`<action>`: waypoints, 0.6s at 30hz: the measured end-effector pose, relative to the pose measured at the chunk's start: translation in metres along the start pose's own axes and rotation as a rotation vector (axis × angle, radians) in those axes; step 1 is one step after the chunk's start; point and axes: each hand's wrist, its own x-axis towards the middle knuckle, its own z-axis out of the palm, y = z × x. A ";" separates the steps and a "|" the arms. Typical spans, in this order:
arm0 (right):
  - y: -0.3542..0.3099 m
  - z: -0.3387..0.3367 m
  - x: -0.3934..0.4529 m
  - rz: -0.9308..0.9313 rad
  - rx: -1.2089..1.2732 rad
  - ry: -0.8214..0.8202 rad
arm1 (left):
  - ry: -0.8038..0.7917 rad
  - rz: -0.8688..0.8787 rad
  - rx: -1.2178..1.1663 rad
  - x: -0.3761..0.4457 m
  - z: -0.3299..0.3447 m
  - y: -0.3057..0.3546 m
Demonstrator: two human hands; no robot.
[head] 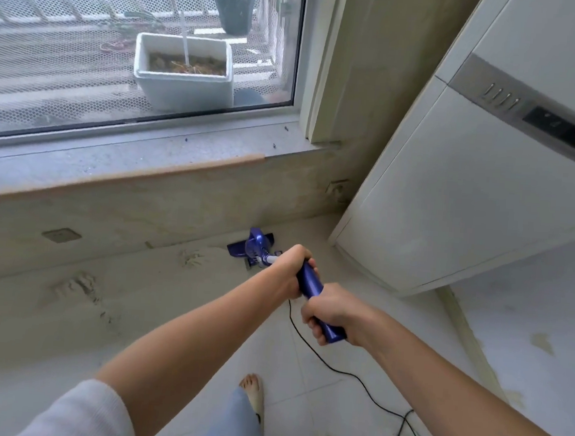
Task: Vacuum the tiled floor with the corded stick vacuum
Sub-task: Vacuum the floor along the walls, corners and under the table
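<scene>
A blue corded stick vacuum (312, 282) points away from me, its floor head (252, 246) resting on the pale tiled floor (318, 383) at the foot of the wall below the window. My left hand (291, 269) grips the upper part of the blue handle. My right hand (329, 311) is closed around the handle's rear end. A black power cord (347, 370) drops from the handle and trails across the tiles toward the lower right, where it loops.
A low wall with a stone window sill (130, 162) runs across ahead. A tall white appliance cabinet (469, 183) stands close on the right. My bare foot (252, 390) is on the tiles below the hands. A white planter (183, 88) sits outside the glass.
</scene>
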 end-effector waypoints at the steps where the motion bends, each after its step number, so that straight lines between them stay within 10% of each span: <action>1: -0.003 0.003 0.004 -0.004 0.001 0.010 | -0.004 0.007 0.020 0.004 -0.003 0.004; 18: 0.012 0.022 -0.025 0.047 -0.083 0.009 | -0.050 -0.055 -0.124 -0.032 -0.017 -0.024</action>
